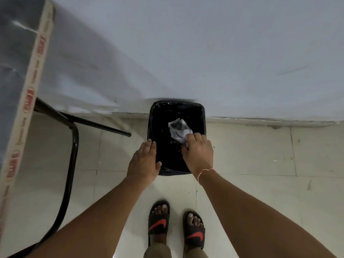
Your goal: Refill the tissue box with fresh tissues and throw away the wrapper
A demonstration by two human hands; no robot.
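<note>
Right hand (198, 151), fingers curled, pinches the near end of a crumpled clear plastic wrapper (179, 130) above the open mouth of a black-lined waste bin (203, 116). Left hand (144, 162), fingers straight and together, rests flat on the bin's left rim. The bin stands on the tiled floor (251, 164) against the wall (204, 43).

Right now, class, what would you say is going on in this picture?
A person stands over a black-lined bin set on the floor against the wall. Their right hand pinches a crumpled clear plastic wrapper above the bin's opening and has not let go of it. Their left hand rests flat on the bin's near left rim. The tissue box is not in view.
</note>
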